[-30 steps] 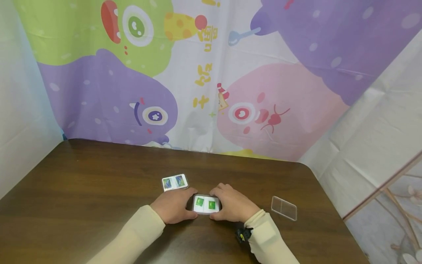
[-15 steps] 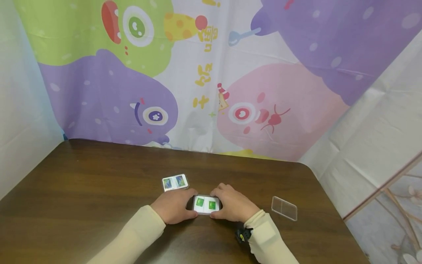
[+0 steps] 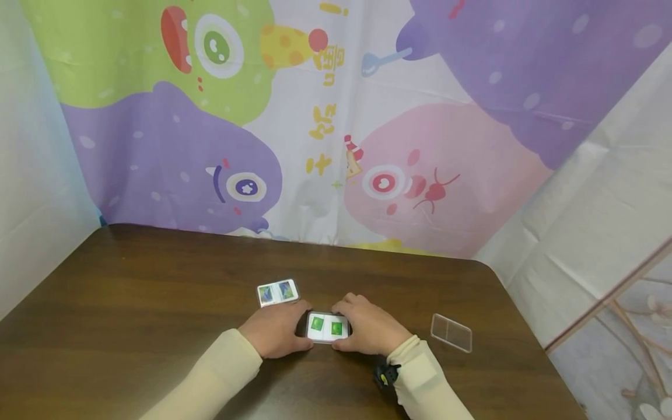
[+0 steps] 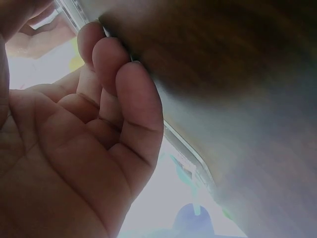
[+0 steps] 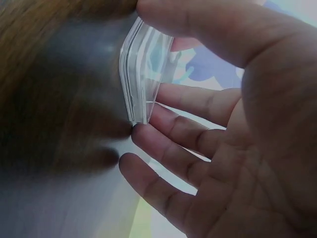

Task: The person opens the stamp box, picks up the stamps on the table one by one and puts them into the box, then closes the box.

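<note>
A small clear plastic case (image 3: 326, 327) with a white insert and two green square pictures lies on the table, between both hands. My left hand (image 3: 275, 330) grips its left end, thumb at the near edge and fingers at the far edge. At the other end my right hand (image 3: 370, 326) holds it the same way. The right wrist view shows the layered clear edge of the case (image 5: 140, 74) between thumb and fingers. In the left wrist view the fingertips (image 4: 141, 94) are curled, and their contact with the case is mostly hidden.
A second clear case (image 3: 278, 292) with two blue-green pictures lies just beyond my left hand. On the right, a clear plastic lid-like piece (image 3: 451, 333) rests on the brown wooden table (image 3: 157, 280). A cartoon-printed curtain (image 3: 315, 216) rises behind the table's far edge.
The head view has tilted up very slightly. Both hands keep their grip, and the cases stay where they were on the table.
</note>
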Tool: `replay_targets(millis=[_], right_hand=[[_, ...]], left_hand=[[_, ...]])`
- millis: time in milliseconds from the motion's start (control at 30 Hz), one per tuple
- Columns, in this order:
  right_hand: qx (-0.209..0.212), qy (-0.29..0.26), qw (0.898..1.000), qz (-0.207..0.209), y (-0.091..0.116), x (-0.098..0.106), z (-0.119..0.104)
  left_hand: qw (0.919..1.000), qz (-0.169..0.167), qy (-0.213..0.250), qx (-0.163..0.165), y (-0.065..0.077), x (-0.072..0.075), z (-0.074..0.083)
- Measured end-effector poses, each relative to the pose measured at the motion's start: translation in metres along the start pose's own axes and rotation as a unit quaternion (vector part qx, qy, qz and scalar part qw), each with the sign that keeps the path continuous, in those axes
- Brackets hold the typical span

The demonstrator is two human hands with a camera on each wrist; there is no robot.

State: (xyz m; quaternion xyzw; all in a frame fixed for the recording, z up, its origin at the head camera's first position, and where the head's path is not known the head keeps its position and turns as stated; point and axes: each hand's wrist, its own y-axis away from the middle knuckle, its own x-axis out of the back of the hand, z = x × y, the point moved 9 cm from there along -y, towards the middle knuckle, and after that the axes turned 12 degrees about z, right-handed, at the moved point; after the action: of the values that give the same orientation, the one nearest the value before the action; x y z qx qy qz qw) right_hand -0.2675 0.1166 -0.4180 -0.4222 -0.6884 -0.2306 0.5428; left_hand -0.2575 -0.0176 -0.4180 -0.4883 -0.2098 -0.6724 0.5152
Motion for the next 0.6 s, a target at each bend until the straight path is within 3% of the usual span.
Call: replay_targets(millis=[300, 600], right_hand=[[-0.002, 0.002, 1.000, 0.004, 0.001, 0.002, 0.001], [-0.060, 0.022, 0.998, 0.017, 0.004, 0.011, 0.017]], left_hand=[[1.0000, 0.001, 0.002, -0.002, 0.000, 0.000, 0.001], [0.9999, -0.008, -0.009, 0.007, 0.002, 0.002, -0.001]])
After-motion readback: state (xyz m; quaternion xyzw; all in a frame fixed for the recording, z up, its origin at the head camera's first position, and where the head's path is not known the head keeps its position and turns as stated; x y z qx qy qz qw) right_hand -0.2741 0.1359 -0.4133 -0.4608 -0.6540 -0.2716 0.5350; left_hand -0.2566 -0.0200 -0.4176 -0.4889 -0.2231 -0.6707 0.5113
